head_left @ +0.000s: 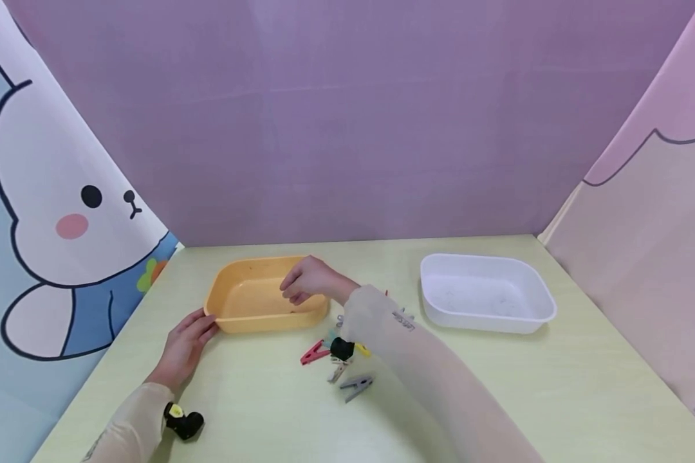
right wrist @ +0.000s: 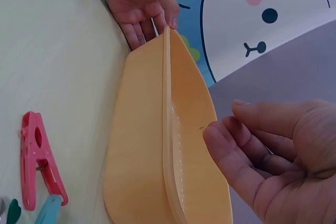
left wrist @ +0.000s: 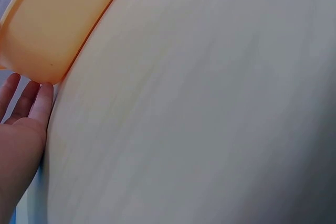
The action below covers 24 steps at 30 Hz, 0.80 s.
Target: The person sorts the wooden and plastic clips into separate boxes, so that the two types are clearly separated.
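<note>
My left hand (head_left: 186,341) is at the near left corner of the orange plastic basin (head_left: 272,323), its fingers touching the corner. In the right wrist view, that hand's thumb (right wrist: 169,10) lies at the rim and its other fingers against the outer wall. Over the right part of the basin hovers my right hand (head_left: 313,281), fingers loosely bent and thumb apart from them, with nothing between. Several clothespins lie loose in front of the basin, among them a pinkish-red clothespin (head_left: 315,353) and a grey clothespin (head_left: 356,386). My right sleeve hides part of the group.
A white plastic basin (head_left: 489,321) stands at the right on the pale table (head_left: 255,399). Behind the table rises a purple backdrop (head_left: 353,128), and a panel with a cartoon rabbit (head_left: 64,161) flanks the left side. A black wrist device (head_left: 184,423) sits on my left sleeve.
</note>
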{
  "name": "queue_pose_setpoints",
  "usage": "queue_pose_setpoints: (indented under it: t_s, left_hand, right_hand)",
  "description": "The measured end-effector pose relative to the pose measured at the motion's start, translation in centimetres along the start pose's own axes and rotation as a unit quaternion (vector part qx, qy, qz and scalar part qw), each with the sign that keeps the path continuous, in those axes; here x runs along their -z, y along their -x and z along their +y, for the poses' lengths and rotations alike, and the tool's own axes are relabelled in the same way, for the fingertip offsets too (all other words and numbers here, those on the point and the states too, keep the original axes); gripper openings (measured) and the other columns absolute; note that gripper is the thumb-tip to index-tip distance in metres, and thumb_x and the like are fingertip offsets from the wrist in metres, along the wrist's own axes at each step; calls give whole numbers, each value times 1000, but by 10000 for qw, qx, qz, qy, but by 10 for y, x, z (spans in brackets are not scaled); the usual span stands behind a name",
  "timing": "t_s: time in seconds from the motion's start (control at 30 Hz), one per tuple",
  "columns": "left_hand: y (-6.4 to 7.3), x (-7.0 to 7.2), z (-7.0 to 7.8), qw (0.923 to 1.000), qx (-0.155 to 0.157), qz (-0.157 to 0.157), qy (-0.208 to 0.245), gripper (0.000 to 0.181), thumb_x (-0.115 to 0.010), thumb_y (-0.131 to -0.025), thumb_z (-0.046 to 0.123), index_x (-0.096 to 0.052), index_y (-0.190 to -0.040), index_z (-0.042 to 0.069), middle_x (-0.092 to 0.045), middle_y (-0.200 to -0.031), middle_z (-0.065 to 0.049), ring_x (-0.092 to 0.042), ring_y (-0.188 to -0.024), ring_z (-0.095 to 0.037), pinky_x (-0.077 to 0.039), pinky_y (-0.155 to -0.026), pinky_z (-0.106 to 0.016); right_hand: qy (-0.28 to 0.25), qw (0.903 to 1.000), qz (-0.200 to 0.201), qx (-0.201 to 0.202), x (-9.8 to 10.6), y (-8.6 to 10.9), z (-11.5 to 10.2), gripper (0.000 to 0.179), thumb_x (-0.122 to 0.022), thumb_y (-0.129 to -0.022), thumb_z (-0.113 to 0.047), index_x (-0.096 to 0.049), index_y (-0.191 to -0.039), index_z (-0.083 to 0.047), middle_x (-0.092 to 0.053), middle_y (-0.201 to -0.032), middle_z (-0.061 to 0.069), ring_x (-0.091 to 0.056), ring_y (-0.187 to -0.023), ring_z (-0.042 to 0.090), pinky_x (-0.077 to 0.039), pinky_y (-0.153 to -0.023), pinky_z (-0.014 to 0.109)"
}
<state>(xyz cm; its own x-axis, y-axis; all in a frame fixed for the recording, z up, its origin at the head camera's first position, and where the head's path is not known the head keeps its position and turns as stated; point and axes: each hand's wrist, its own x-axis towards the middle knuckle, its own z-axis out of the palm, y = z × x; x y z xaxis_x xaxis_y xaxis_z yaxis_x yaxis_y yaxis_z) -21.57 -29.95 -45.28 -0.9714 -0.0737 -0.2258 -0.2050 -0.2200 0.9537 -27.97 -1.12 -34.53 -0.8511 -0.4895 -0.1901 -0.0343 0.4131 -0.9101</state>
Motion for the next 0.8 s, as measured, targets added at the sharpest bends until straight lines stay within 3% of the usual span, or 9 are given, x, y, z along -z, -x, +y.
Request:
queue_pose_setpoints:
  t_s: [0.2, 0.5, 0.7, 0.8]
  left_hand:
    - [1, -1, 1, 10000, -22, -34, 41, 72, -64, -99, 29, -26, -155, 7, -40, -140, 4, -59, -107, 4, -41, -105, -23]
    - [2, -3, 0, 10000, -30, 36, 43, 67, -63, -100, 26, -29, -155, 8, -42, -139, 4, -58, -112, 1, -43, -104, -22]
    - [1, -4, 1, 10000, -11, 34, 20, 66, -62, -100, 27, -30, -154, 8, -41, -139, 4, -58, -113, 0, -43, -104, -22]
    - [2, -3, 1, 10000, 15, 16, 36, 65, -61, -101, 26, -29, -154, 7, -42, -138, 4, -58, -113, 1, -42, -104, -22]
  right_hand:
    - [-53, 9998, -184, 101, 4, 10, 2, 7, -72, -89, 2, -74, -95, 3, -71, -84, 11, -71, -82, 32, -63, -72, 36]
    - [133, 9984, -472, 269, 8, 26, 8, 8, -72, -88, 4, -74, -96, 4, -72, -84, 12, -68, -70, 20, -62, -76, 42]
    - [282, 9966, -705, 307, 12, 36, 18, 10, -73, -88, 2, -75, -97, 4, -72, -84, 10, -70, -73, 22, -59, -83, 50]
    - [396, 9960, -748, 281, 12, 42, 26, 9, -73, -88, 1, -75, -97, 3, -72, -84, 10, -70, -75, 23, -61, -79, 44]
